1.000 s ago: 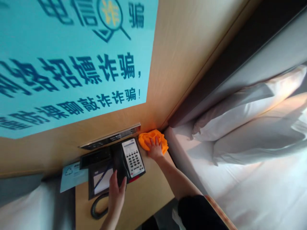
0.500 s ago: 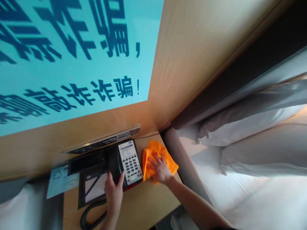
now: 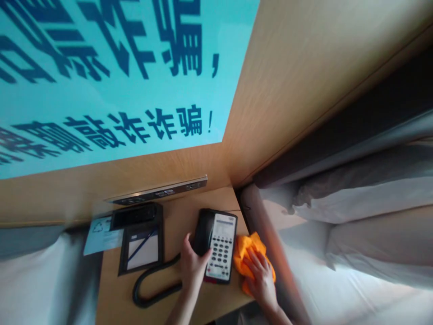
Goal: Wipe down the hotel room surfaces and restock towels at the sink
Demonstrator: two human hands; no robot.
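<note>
A black desk telephone point(image 3: 216, 246) with a white keypad panel lies on the wooden bedside table point(image 3: 176, 212). My left hand point(image 3: 192, 266) grips its left side around the handset. An orange cloth point(image 3: 248, 255) is bunched at the table's right front corner, right of the phone. My right hand point(image 3: 262, 282) presses down on the cloth with fingers spread over it. The phone's black cord point(image 3: 152, 286) loops on the table to the left.
A black notepad tray point(image 3: 142, 243) with a pen and a white card point(image 3: 98, 232) sit at the table's left. A switch panel point(image 3: 158, 192) runs along the wooden wall. A large cyan poster point(image 3: 111, 81) hangs above. White beds with pillows point(image 3: 365, 203) flank the table.
The phone has slid right, away from the notepad tray, with my left hand on it. My right hand and the cloth moved from the back corner toward the table's front right edge.
</note>
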